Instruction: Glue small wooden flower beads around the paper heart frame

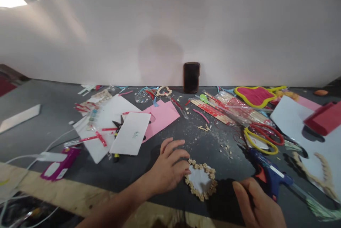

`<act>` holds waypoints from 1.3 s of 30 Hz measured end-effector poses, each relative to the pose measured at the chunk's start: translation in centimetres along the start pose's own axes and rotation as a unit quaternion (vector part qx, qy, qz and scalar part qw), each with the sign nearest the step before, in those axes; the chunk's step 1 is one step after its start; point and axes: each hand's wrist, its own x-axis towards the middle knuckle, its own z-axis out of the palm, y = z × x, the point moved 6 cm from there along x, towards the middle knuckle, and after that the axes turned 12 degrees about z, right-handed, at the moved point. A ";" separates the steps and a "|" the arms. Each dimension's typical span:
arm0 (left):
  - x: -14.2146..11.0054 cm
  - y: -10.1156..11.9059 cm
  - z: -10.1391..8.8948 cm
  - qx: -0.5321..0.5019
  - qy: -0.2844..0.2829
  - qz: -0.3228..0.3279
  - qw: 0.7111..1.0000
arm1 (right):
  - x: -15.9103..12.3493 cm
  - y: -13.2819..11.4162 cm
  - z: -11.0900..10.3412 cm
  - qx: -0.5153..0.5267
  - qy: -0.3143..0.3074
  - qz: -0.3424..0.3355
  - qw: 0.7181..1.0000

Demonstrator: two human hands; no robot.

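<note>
A heart-shaped frame (pixel 201 196) edged with small wooden flower pieces lies on the dark table, with white paper inside its outline. My left hand (pixel 172 166) is at its upper left edge, fingers apart and curved, the thumb and index fingertips touching or almost touching the flowers. To the right of the heart, my right hand (pixel 257 203) is closed, thumb pressed against the bent index finger; whatever it pinches, if anything, cannot be made out. Just beyond that hand lies a blue hot glue gun (pixel 274 174) with a red trigger.
Scissors (pixel 262 139) with red and yellow handles lie behind the glue gun. Wooden sticks (pixel 213 110) in plastic wrap, pink paper (pixel 162 118) and a white card (pixel 131 134) are farther back. A phone (pixel 191 77) leans on the white wall. Small wooden crumbs dot the table.
</note>
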 end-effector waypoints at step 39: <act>-0.4 1.6 2.3 0.020 -0.085 0.025 0.996 | -0.8 -0.3 0.4 0.008 -0.018 -0.010 1.000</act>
